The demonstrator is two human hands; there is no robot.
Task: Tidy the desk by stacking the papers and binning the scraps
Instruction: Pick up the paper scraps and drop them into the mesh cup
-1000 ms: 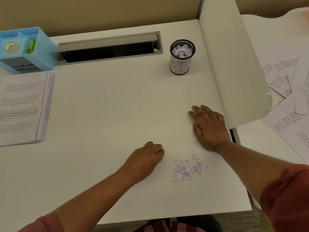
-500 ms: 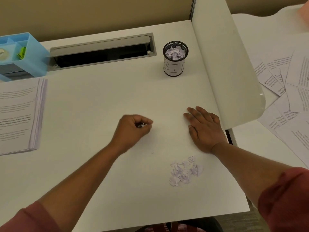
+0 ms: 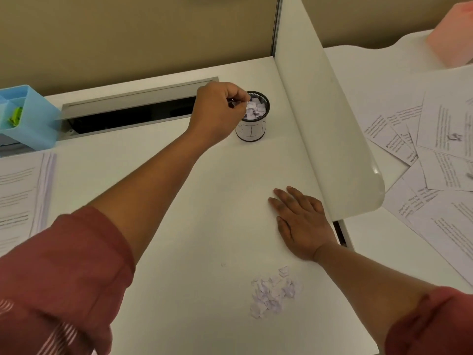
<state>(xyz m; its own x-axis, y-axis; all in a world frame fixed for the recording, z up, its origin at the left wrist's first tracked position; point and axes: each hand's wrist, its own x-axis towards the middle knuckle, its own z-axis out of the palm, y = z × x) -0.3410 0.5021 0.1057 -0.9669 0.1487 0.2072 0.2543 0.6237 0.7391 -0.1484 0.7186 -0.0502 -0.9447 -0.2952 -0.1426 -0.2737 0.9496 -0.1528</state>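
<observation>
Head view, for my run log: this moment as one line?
left hand: pinching scraps over bin | right hand: flat on desk | scrap pile: remains

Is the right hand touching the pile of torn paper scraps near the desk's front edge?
Apart. The head view shows bare white desk between the right hand and the pile of torn paper scraps.

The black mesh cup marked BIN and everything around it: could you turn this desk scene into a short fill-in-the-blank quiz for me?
1. The left hand pinches scraps over the black mesh cup marked ____.
2. The right hand lies ____ on the white desk.
3. The pile of torn lilac paper scraps lies nearest the ____ hand.

Missing words: BIN; flat; right
</observation>
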